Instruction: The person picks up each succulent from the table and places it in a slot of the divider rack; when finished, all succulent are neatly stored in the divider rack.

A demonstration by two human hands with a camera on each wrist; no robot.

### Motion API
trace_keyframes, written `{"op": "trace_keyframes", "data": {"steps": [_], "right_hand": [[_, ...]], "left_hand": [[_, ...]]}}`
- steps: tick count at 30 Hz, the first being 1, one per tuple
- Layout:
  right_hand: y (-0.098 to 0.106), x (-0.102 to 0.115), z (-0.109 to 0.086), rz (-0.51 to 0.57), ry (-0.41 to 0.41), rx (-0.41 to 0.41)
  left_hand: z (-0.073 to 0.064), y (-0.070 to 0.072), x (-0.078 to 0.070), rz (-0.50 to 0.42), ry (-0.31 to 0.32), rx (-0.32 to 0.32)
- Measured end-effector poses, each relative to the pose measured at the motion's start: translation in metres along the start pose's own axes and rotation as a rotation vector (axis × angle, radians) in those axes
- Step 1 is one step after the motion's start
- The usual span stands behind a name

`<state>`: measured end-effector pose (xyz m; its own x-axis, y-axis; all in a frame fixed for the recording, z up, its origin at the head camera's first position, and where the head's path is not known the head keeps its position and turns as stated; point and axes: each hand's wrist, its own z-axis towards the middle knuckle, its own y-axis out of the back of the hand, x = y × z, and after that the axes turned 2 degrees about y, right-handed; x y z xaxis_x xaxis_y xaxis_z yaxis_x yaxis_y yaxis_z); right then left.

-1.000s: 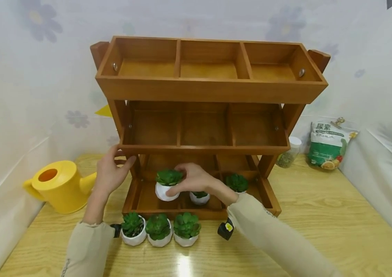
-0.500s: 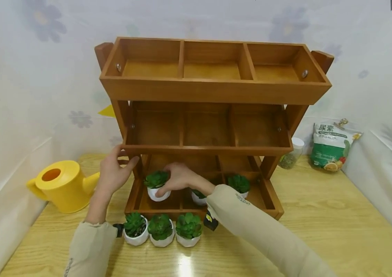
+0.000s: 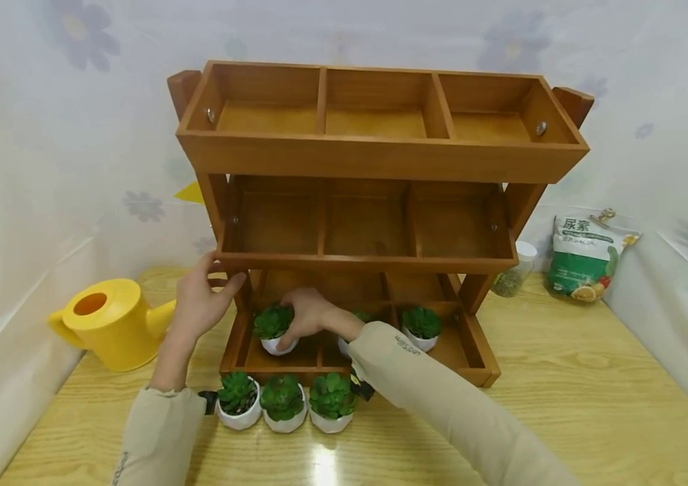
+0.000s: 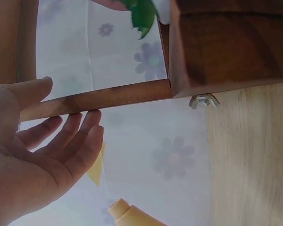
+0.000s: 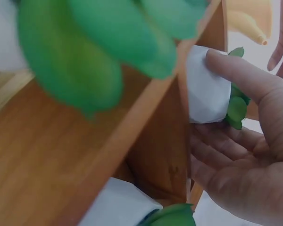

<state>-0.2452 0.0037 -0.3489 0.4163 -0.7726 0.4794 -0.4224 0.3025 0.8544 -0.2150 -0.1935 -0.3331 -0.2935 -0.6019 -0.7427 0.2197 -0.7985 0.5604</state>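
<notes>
In the head view my right hand (image 3: 313, 314) holds a small potted succulent (image 3: 273, 322) in the left compartment of the wooden plant stand's (image 3: 380, 156) bottom tier. The right wrist view shows my thumb on one side of its white faceted pot (image 5: 207, 87) and fingers on the other. My left hand (image 3: 200, 300) grips the stand's left leg (image 4: 108, 96), thumb on one side and fingertips on the other. A second succulent (image 3: 421, 324) sits in the bottom right compartment. A third, in the middle one, is mostly behind my right wrist.
In front of the stand, three potted succulents (image 3: 283, 405) line up on the wooden table (image 3: 562, 391). A yellow watering can (image 3: 114, 331) stands at left. Behind the stand's right side are a white-capped jar (image 3: 514, 270) and a clipped green-and-white bag (image 3: 587, 260).
My right hand has carried the succulent leftward, then lowered it into the bottom left compartment. My left hand stays on the leg. The view has shifted slightly.
</notes>
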Motion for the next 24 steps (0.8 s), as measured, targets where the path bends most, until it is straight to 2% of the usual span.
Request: {"op": "trace_keyframes", "data": {"steps": [10, 16, 21, 24], "right_hand": [[-0.003, -0.002, 0.001, -0.105, 0.062, 0.015], [0.003, 0.003, -0.005, -0.112, 0.05, 0.02], [0.017, 0.003, -0.018, -0.027, 0.047, 0.031], [0.023, -0.004, -0.029, 0.046, 0.08, -0.005]], "left_hand": [[0.001, 0.001, 0.002, 0.003, -0.005, 0.002], [0.0, 0.001, 0.002, 0.0, -0.004, 0.004], [-0.001, 0.001, 0.001, 0.004, 0.008, 0.011], [0.0, 0.002, 0.001, -0.003, 0.01, 0.025]]}}
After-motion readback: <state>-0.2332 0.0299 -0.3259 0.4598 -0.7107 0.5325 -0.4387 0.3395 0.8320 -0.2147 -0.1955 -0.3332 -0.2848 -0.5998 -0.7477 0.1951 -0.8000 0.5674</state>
